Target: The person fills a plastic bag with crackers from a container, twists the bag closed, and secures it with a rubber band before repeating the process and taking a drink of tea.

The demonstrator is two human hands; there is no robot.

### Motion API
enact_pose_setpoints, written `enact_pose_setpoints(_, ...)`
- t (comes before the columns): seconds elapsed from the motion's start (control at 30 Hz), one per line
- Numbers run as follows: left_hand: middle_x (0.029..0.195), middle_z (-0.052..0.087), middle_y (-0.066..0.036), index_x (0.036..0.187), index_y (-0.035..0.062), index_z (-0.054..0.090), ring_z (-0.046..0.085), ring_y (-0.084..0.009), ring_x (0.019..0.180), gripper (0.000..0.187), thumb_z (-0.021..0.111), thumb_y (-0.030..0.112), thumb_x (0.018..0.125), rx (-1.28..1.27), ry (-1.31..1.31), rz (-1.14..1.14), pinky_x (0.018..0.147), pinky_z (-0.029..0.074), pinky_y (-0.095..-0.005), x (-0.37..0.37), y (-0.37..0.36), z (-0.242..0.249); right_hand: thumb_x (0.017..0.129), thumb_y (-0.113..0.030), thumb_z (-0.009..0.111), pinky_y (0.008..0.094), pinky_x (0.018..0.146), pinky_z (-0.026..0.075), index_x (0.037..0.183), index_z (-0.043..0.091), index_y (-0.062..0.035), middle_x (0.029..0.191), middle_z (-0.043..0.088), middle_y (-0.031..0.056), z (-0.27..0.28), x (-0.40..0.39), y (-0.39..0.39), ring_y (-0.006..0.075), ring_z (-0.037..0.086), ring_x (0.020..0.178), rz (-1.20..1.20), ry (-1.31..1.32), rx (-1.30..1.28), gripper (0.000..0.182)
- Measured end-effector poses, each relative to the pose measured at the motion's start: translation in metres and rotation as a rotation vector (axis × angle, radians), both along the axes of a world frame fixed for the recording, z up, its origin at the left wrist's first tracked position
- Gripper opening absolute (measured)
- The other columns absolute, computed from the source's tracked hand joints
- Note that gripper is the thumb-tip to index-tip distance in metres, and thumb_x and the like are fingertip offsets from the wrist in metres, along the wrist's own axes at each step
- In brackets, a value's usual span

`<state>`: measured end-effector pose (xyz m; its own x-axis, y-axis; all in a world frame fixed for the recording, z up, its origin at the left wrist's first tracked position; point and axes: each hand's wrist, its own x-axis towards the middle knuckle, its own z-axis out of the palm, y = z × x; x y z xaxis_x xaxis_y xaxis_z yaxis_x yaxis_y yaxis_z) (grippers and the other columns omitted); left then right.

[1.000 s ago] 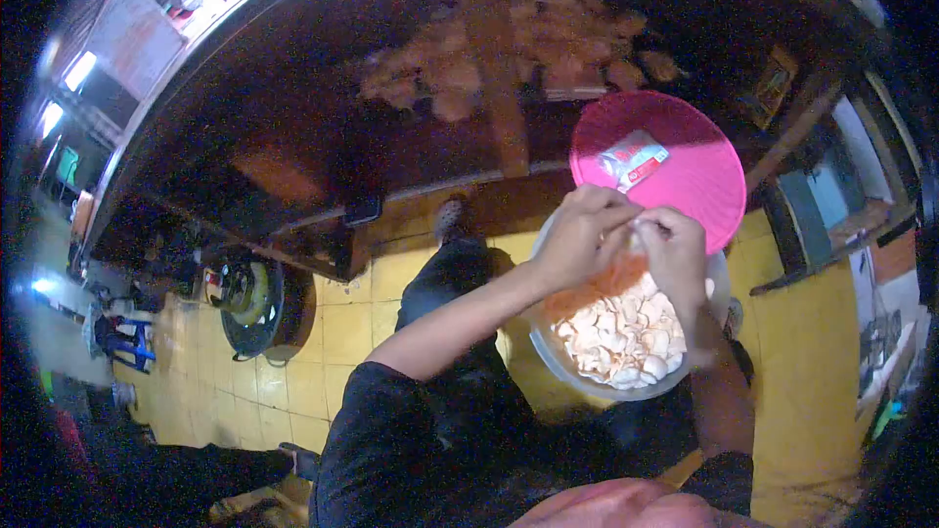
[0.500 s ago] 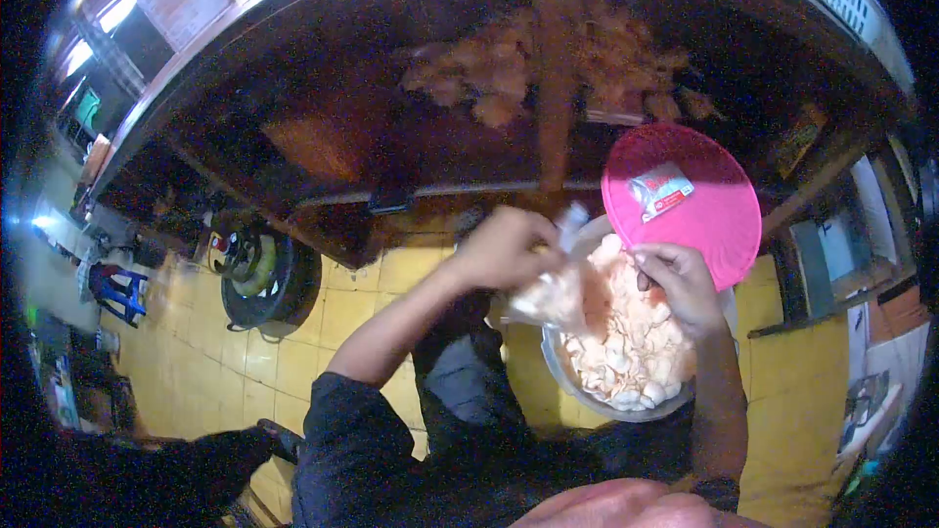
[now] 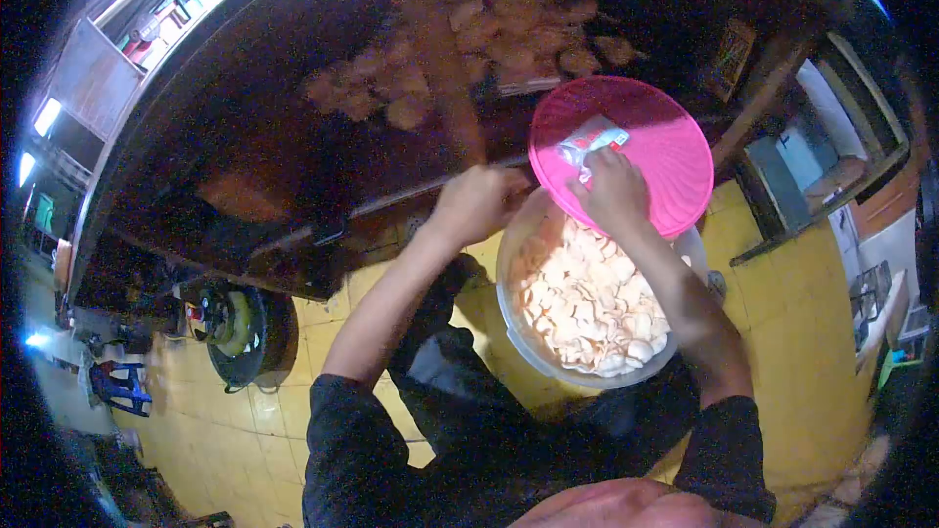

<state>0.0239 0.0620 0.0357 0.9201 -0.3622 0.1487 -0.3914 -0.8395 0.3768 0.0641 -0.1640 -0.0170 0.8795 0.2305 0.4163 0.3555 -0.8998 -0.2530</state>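
My right hand [image 3: 616, 191] reaches over the pink lid [image 3: 675, 171], its fingertips closed on the end of a small clear plastic packet [image 3: 592, 137] with red-and-white print. Under that forearm stands a round, clear-walled tub full of pale crackers [image 3: 587, 308]; the lid covers part of its far rim. To the left of the tub, my left hand [image 3: 477, 203] is at the front edge of the dark under-table shelf. Its fingers are curled away into shadow, so I cannot make out whether they hold anything.
Bags of crackers [image 3: 489, 34] lie heaped on the dark shelf [image 3: 293, 137]. A wooden post [image 3: 445, 78] stands before them. At the left, a dark basin [image 3: 249, 342] sits on the yellow tiled floor [image 3: 293, 411], with a blue stool [image 3: 120, 386] beyond it.
My right hand has moved from the crackers at the lid's edge to the packet on the lid. My left hand has moved toward the shelf; the bag of crackers it held no longer shows.
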Motion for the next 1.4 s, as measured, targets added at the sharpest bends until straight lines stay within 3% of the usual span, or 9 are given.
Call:
enact_pose_setpoints(0.27,0.088,0.063,-0.017,0.094,0.0082,0.067,0.065,-0.038,0.083,0.019,0.067,0.015,0.076,-0.203,-0.436,-0.135,0.073,0.054,-0.0491,0.067,-0.072,-0.053,0.084,-0.019,0.062,0.0455,0.081,0.048,0.094,0.068,-0.0057,0.101,0.062,0.0101,-0.022,0.029,-0.01,0.0288,0.059,0.098,0.004,-0.223,-0.004,0.017)
enact_pose_setpoints(0.43,0.088,0.063,-0.018,0.091,0.0063,0.066,0.065,-0.0393,0.084,0.017,0.066,0.013,0.075,-0.217,-0.26,-0.08,0.076,0.054,-0.0491,0.095,-0.083,-0.072,0.09,-0.012,0.057,0.0398,0.074,0.052,0.096,0.068,-0.004,0.093,0.068,0.0151,0.024,0.008,-0.044,0.0366,0.064,0.079,0.034,0.152,0.398,0.014)
enact_pose_setpoints(0.67,0.093,0.067,-0.022,0.107,0.0011,0.067,0.065,-0.0426,0.089,0.033,0.067,0.001,0.074,-0.532,-0.322,-0.165,0.08,0.053,-0.0458,0.103,-0.074,-0.068,0.091,-0.007,0.062,0.0273,0.063,0.053,0.101,0.065,-0.0008,0.089,0.071,0.0076,0.069,-0.005,-0.104,0.0125,0.065,0.073,0.059,0.209,0.886,0.012)
enact_pose_setpoints(0.77,0.085,0.066,-0.022,0.105,-0.0004,0.065,0.063,-0.0451,0.082,0.03,0.067,0.0,0.076,-0.547,-0.404,0.037,0.077,0.052,-0.0456,0.072,-0.072,-0.04,0.088,-0.006,0.065,0.0256,0.061,0.053,0.101,0.066,-0.0023,0.091,0.071,0.0068,0.067,-0.015,-0.112,0.0114,0.065,0.074,0.003,0.266,1.013,0.014)
enact_pose_setpoints(0.8,0.08,0.066,-0.015,0.103,-0.0017,0.062,0.064,-0.034,0.071,0.024,0.069,0.004,0.081,-0.53,-0.504,0.047,0.068,0.053,-0.0385,0.06,-0.073,-0.03,0.087,-0.006,0.068,0.0252,0.06,0.052,0.099,0.066,-0.0023,0.09,0.071,0.0072,0.065,-0.014,-0.113,0.0117,0.065,0.073,-0.041,0.283,1.028,0.013)
enact_pose_setpoints(0.97,0.082,0.063,0.0,0.099,0.0022,0.061,0.06,-0.0084,0.072,0.02,0.072,0.013,0.087,-0.975,0.561,-0.106,0.063,0.052,-0.0272,-0.005,-0.101,0.0,0.089,-0.009,0.069,0.0233,0.06,0.051,0.106,0.061,0.0,0.087,0.069,0.0074,0.049,-0.024,-0.068,0.0096,0.063,0.071,0.115,0.303,1.069,0.021)
enact_pose_setpoints(1.03,0.082,0.065,-0.003,0.102,0.0005,0.06,0.061,-0.0097,0.073,0.025,0.074,0.013,0.085,-1.014,0.418,-0.138,0.065,0.053,-0.0266,-0.013,-0.108,-0.011,0.089,-0.009,0.069,0.0244,0.063,0.052,0.112,0.057,0.0026,0.089,0.068,0.0097,0.044,-0.032,-0.047,0.0116,0.064,0.074,0.352,0.687,1.278,0.028)
enact_pose_setpoints(1.3,0.083,0.068,-0.005,0.09,0.0023,0.063,0.063,-0.0104,0.073,0.009,0.068,0.01,0.09,-0.93,0.262,-0.068,0.066,0.053,-0.0268,-0.003,-0.078,-0.018,0.089,-0.007,0.067,0.0211,0.064,0.047,0.111,0.058,0.0043,0.082,0.063,0.0036,0.04,-0.029,-0.043,0.0075,0.059,0.073,0.383,0.357,1.075,0.027)
enact_pose_setpoints(1.4,0.082,0.066,-0.006,0.092,0.0031,0.055,0.064,-0.0138,0.072,0.007,0.062,0.003,0.091,-1.478,0.44,-0.023,0.069,0.056,-0.0281,-0.004,-0.065,-0.005,0.089,-0.005,0.064,0.0205,0.06,0.043,0.108,0.06,0.0023,0.078,0.06,0.0009,0.036,-0.029,-0.05,0.0057,0.055,0.068,0.364,0.407,0.94,0.021)
